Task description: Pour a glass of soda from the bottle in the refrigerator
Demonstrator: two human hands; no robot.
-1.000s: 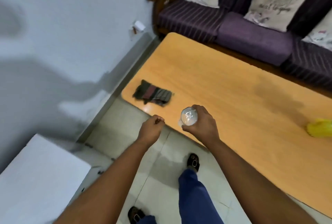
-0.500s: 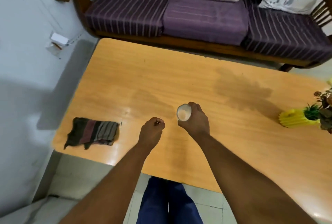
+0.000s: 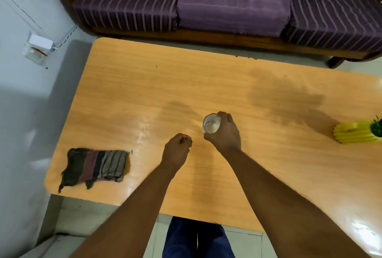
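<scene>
The right hand [image 3: 224, 133] has its fingers [image 3: 227, 118] wrapped round a clear glass [image 3: 211, 124], held upright over the middle of the wooden surface [image 3: 206, 84]; whether its base touches the wood cannot be told from above. A little clear liquid or just glare shows inside, too uncertain to call. The left hand [image 3: 176, 151], just beside the glass on its near-left, is curled into a loose fist with fingers pressed together, and whether it holds anything small cannot be told. No bottle or refrigerator is in view, so the step in hand looks like setting the glass down; next would come fetching the bottle. A folded striped cloth [image 3: 96, 164] lies well left of the glass, a yellow ribbed pot [image 3: 354, 132] with a plant well right, and a purple sofa [image 3: 227, 1] beyond it. Nothing crowds the glass.
</scene>
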